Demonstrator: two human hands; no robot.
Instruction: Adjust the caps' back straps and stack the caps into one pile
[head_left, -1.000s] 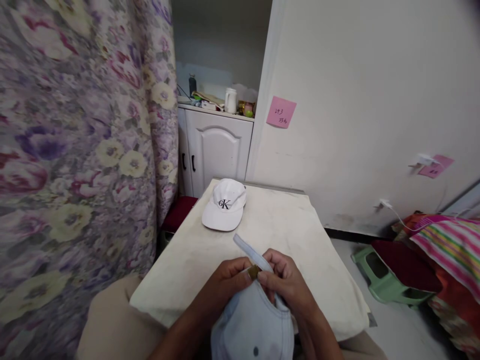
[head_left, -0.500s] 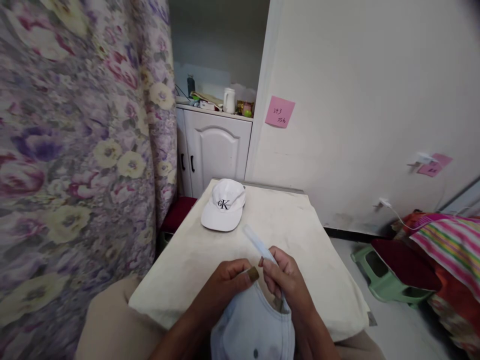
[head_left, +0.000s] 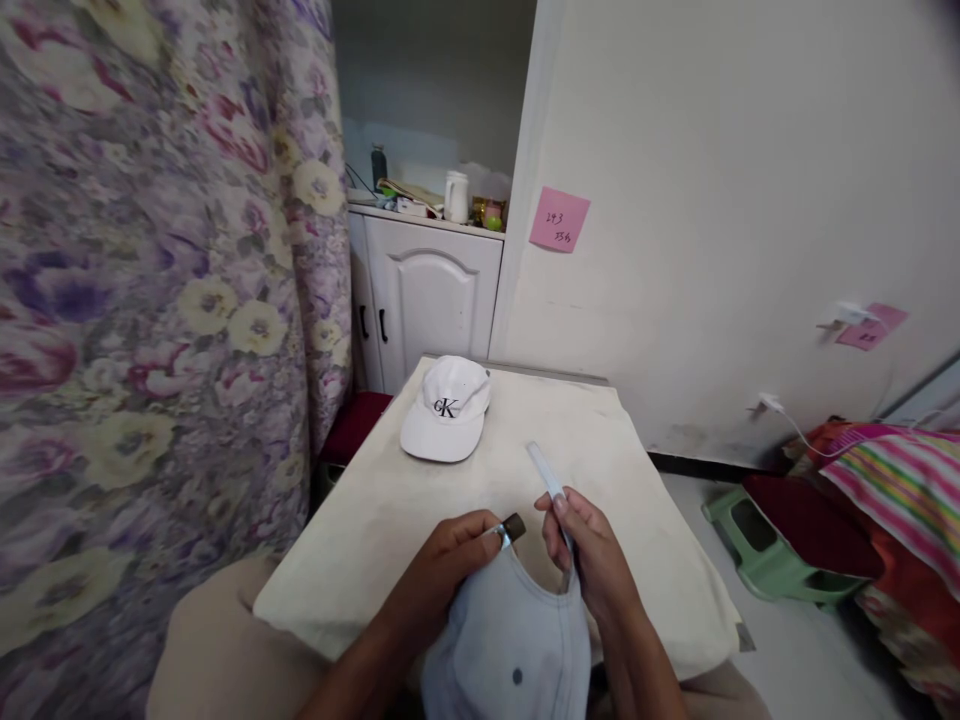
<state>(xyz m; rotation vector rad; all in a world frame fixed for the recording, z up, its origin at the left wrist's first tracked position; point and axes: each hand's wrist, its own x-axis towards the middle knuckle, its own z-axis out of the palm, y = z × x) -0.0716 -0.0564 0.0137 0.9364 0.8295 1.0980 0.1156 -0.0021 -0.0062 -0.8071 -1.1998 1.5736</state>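
A pale blue cap (head_left: 517, 640) is held low in front of me, its back opening facing the table. My left hand (head_left: 465, 550) is closed on the cap's left side, pinching beside a dark metal buckle (head_left: 513, 528). My right hand (head_left: 585, 540) grips the cap's light strap (head_left: 546, 468) between thumb and fingers. The strap's free end points up and slightly left, apart from the buckle. Beyond my hands, a white cap (head_left: 448, 410) with black letters lies on the cloth-covered table (head_left: 375, 550), its brim towards me.
A floral curtain (head_left: 150, 300) hangs at the left. Behind the table stand a white cabinet (head_left: 427, 290) with a white jug (head_left: 456, 197) on top, and a wall with a pink note (head_left: 559, 219). A green stool (head_left: 780, 565) with a dark red seat is at the right.
My right hand has moved slightly right with the strap, whose free end has swung right and away from the buckle. The buckle now shows more clearly beside my left thumb.
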